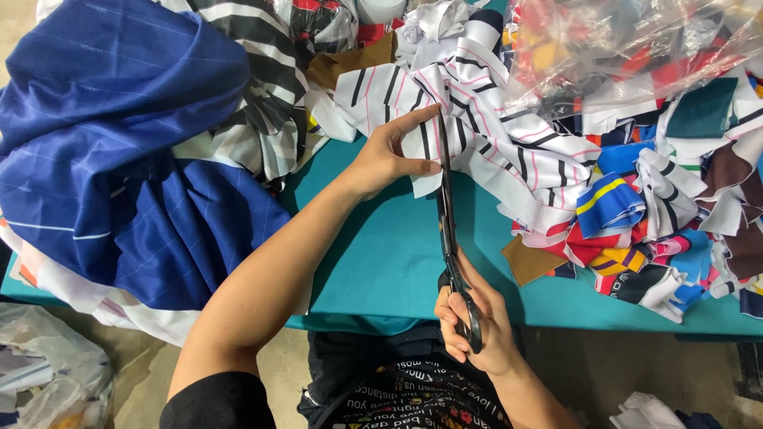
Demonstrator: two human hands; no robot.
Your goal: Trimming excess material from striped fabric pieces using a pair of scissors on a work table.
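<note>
Here, at the centre of the frame, the right hand [477, 322] has its grip closed through the handles of long black scissors [448, 230], whose blades run up the frame and meet the striped white cloth [485, 119]. The left hand [389, 155] pinches that cloth's edge just left of the blades, thumb below and fingers above, holding it taut.

As a judgement, the cut looks well into the cloth: the blade tips lie near the upper fold, though how much uncut material remains beyond them cannot be told, since the cloth bunches there. To the right of the frame a heap of coloured scraps [660, 230] already lies on the teal table [381, 262], which suggests much cutting done; at the upper left a large blue cloth [119, 143] lies in big folds, seemingly whole.

The striped cloth is white with black bars and thin pink lines, smooth and slightly glossy, crumpled into soft folds. It lies on the table, upper centre, its right end touching the scrap heap.
</note>
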